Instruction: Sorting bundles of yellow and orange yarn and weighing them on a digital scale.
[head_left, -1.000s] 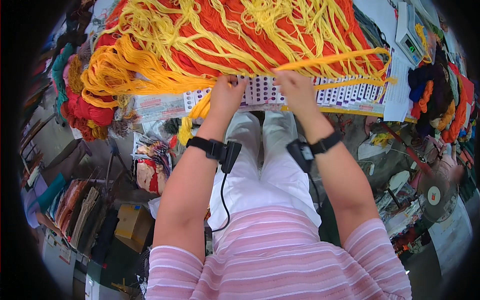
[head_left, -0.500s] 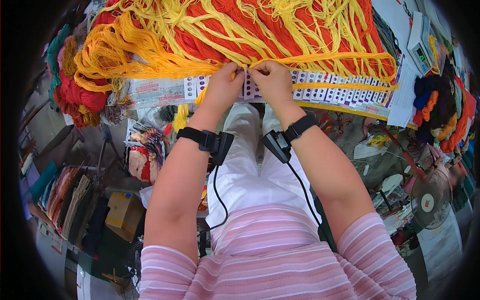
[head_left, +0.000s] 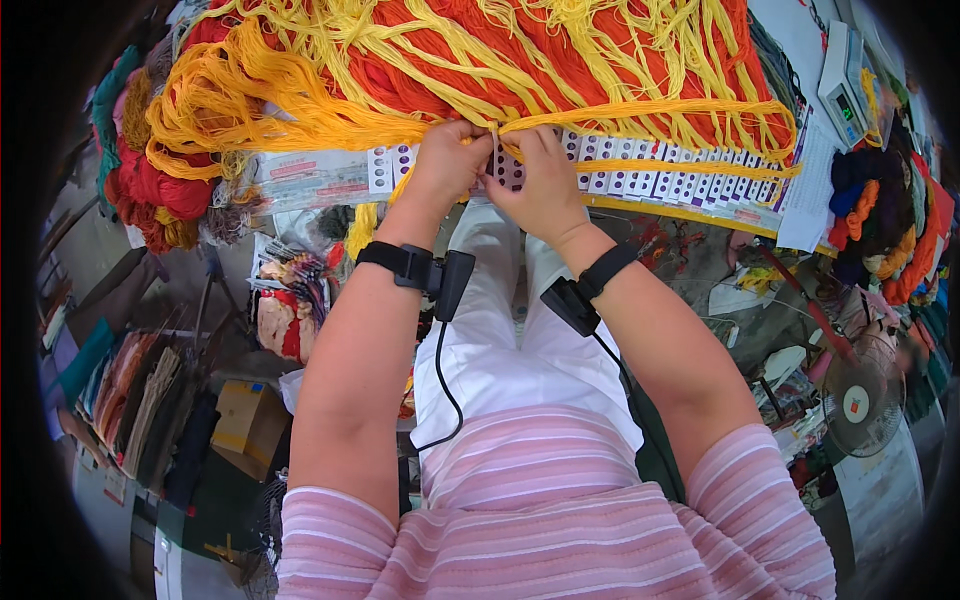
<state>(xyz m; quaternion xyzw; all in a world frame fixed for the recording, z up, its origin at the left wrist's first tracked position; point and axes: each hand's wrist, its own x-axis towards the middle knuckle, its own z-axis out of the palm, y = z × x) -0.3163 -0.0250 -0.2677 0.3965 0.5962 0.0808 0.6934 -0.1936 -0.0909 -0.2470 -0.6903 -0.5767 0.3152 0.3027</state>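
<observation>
An orange-yellow yarn skein point(head_left: 300, 130) stretches along the front of the table, and its narrow end loops back at the right. Where the strands draw together at the middle, my left hand point(head_left: 450, 168) is closed on the yarn, with thumb and fingers pinched. My right hand point(head_left: 540, 192) is just beside it, fingers bent over the strands and thumb reaching toward my left hand. A small pale tie point(head_left: 495, 132) shows between the hands; what the fingertips grip is partly hidden. Under the hands lies a row of white cards with purple dots point(head_left: 640, 182).
Red and yellow yarn point(head_left: 560, 60) is heaped across the table behind my hands. A digital scale point(head_left: 845, 90) stands at the far right. More coloured yarn hangs at left point(head_left: 175, 190) and right point(head_left: 880, 220). A fan point(head_left: 860, 400) and a cardboard box point(head_left: 248, 425) are lower down.
My right hand has shifted slightly left and down, its thumb dropping from the strands toward my left hand. My left hand stays at the same spot on the yarn, turned a little.
</observation>
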